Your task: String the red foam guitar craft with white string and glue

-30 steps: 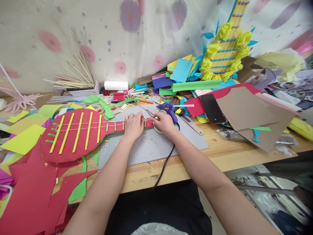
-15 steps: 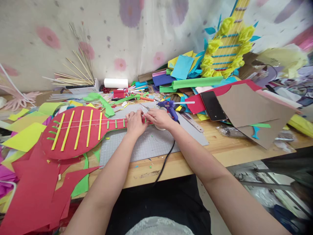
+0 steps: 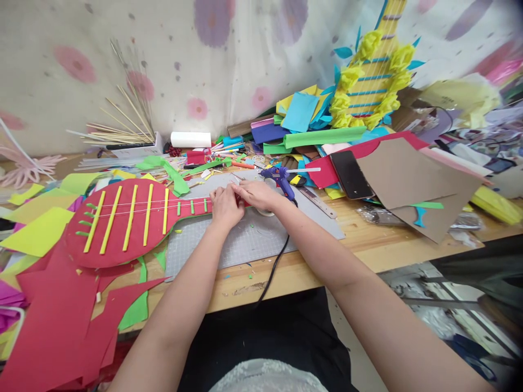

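A red paper lute (image 3: 118,239) with yellow strips, green pegs and white strings lies on the left of the table, its neck (image 3: 199,207) reaching onto the grey cutting mat (image 3: 196,253). My left hand (image 3: 226,204) is closed around the neck near its far end. My right hand (image 3: 255,194) meets it there, fingertips pressed down at the same spot. Whatever is between the fingers, perhaps string, is hidden. Just behind my right hand lies a purple glue gun (image 3: 281,178) with a white glue stick; a tape roll (image 3: 266,212) sits partly under that hand.
A metal ruler (image 3: 318,202), a black phone (image 3: 351,174) and brown cardboard (image 3: 408,179) lie to the right. Red paper scraps (image 3: 53,316) cover the left front. A yellow paper instrument (image 3: 371,87) leans at the back. A black cord (image 3: 273,269) hangs over the front edge.
My right hand has shifted slightly left and over my left fingers. The whole view has turned a little. The lute stays in place under my hands.
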`<state>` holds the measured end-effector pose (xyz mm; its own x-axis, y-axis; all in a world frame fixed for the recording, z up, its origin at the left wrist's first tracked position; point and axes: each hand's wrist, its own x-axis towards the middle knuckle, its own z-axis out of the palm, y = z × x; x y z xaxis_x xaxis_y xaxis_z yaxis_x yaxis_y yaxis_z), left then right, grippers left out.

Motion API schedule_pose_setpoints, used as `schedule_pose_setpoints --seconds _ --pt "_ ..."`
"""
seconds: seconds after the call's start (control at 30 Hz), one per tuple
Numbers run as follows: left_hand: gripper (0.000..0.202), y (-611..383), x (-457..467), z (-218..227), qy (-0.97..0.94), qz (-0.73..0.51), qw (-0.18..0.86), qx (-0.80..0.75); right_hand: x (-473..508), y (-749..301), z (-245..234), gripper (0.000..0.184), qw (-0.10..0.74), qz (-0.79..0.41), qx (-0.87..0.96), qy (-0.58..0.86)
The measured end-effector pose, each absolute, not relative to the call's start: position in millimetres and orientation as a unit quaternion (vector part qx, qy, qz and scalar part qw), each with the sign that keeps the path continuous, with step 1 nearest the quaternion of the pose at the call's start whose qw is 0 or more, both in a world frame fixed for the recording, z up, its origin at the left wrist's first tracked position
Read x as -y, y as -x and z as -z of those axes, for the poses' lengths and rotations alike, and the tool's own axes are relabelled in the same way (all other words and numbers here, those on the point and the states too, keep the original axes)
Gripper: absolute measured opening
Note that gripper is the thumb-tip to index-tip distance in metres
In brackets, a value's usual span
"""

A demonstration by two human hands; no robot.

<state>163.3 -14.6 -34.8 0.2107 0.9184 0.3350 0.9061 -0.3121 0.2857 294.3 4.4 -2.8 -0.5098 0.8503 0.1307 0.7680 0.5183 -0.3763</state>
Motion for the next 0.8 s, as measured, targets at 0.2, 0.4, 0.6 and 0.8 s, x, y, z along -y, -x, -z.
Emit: schedule_pose_setpoints --seconds 0.2,0.4,0.6,0.8 --pt "0.030 -159.7 15.4 29.6 -0.769 -0.235 0.015 -0.595 -7.1 -297.1 4.4 0.051 0.157 -0.165 0.850 0.475" --pt "0.026 -155.8 12.2 31.3 -0.768 -0.265 0.039 -0.582 -7.7 -306.3 12.0 0.020 0.171 -0.138 0.847 0.484" --pt "0.019 -156.1 11.0 33.5 -0.755 -0.273 0.051 -0.594 2.2 -320.0 15.7 0.017 0.207 -0.122 0.839 0.488" --pt "0.023 -158.7 13.2 32.8 -0.750 -0.281 0.065 -0.595 5.4 -323.6 19.8 0.016 0.280 -0.085 0.812 0.505"
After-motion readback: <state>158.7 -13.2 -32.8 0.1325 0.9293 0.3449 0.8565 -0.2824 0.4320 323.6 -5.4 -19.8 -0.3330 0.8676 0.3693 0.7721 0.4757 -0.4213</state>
